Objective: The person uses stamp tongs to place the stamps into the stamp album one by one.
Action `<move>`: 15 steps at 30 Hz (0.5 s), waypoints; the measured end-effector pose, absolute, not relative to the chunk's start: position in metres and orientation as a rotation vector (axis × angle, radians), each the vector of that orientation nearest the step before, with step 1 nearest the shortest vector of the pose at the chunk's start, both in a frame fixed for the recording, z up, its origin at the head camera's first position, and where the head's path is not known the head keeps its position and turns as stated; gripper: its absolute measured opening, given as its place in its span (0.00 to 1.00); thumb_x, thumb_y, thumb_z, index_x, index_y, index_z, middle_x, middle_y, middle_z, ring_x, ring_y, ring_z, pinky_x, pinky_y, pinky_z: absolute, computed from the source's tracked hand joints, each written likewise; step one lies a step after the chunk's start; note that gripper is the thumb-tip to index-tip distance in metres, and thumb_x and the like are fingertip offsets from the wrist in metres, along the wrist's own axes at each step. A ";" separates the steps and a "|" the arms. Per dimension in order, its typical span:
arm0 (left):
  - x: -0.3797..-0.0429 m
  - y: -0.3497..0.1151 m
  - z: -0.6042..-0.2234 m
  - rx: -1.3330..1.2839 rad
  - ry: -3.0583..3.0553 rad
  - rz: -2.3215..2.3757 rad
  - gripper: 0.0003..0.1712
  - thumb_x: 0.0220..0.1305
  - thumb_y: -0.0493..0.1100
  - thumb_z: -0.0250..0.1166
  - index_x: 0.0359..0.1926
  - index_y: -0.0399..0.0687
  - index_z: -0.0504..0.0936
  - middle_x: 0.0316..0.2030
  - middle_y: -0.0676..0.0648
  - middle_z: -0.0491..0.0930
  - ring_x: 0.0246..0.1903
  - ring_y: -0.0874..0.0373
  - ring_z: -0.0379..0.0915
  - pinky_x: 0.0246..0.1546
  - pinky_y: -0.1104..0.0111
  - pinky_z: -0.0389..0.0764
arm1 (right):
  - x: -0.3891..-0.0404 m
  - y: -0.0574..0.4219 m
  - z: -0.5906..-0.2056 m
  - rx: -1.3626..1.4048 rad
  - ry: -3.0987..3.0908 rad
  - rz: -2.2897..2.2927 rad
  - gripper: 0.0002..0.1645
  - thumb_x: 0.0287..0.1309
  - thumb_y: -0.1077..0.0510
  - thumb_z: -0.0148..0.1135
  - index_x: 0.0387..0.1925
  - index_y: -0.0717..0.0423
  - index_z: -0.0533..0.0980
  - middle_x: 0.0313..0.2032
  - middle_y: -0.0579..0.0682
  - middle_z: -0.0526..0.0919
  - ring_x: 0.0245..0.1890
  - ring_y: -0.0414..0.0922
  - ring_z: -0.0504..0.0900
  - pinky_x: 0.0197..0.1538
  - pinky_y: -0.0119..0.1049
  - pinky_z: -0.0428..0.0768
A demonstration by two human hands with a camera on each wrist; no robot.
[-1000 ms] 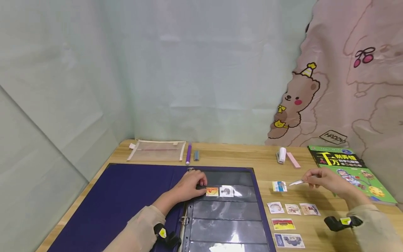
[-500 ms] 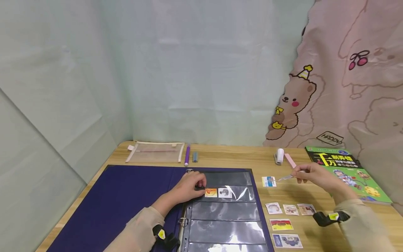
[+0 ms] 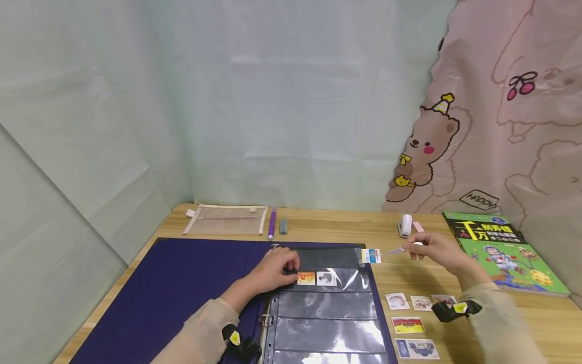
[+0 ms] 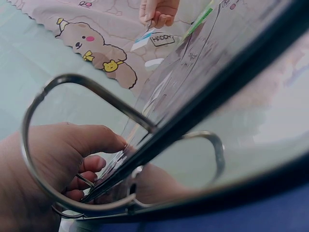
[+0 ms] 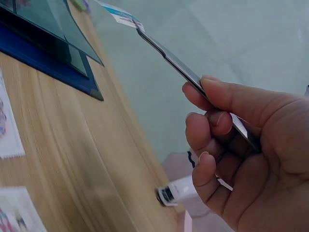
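My right hand [image 3: 434, 250] pinches tweezers [image 5: 186, 72] between thumb and fingers. At their tips hangs a small blue, white and yellow stamp [image 3: 371, 256], which overlaps the album's upper right edge in the head view. My left hand [image 3: 275, 268] is at the inner side of the black pocket page [image 3: 327, 305], close to the binder ring [image 4: 29, 145]. Its thumb tip touches the clear plastic, and its curled fingers grip the page there. An orange stamp [image 3: 306, 278] and a grey-white stamp [image 3: 326, 278] sit side by side in the second row of pockets.
Several loose stamps [image 3: 408, 325] lie right of the navy album [image 3: 182, 288]. Behind are a mesh zip pouch [image 3: 227, 220], purple pen [image 3: 272, 224], small blue-grey item [image 3: 283, 226] and white stapler [image 3: 406, 225]. Books [image 3: 509, 255] lie at the right.
My right hand has moved left with the tweezers and the stamp, from over the table to the album's edge. My left hand has stayed at the page.
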State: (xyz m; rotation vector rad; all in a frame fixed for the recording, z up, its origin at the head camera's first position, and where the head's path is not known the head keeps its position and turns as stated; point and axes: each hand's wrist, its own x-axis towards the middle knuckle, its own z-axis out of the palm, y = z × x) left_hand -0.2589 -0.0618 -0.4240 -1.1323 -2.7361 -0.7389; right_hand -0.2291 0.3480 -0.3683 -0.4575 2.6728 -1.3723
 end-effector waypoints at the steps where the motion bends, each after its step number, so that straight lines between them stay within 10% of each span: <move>1: -0.259 -0.062 -0.424 -1.132 -2.735 -0.739 0.11 0.49 0.47 0.66 0.27 0.57 0.70 0.24 0.57 0.67 0.26 0.66 0.59 0.38 0.69 0.60 | -0.230 0.346 -0.369 -0.461 2.672 -1.377 0.14 0.59 0.57 0.53 0.34 0.67 0.75 0.21 0.41 0.74 0.25 0.41 0.72 0.30 0.35 0.71; 15: -0.257 -0.061 -0.422 -1.146 -2.708 -0.731 0.11 0.48 0.47 0.67 0.27 0.56 0.71 0.24 0.55 0.68 0.26 0.66 0.59 0.36 0.69 0.60 | -0.242 0.321 -0.380 -0.445 2.608 -1.447 0.15 0.58 0.57 0.55 0.34 0.70 0.75 0.22 0.46 0.74 0.25 0.39 0.70 0.29 0.32 0.71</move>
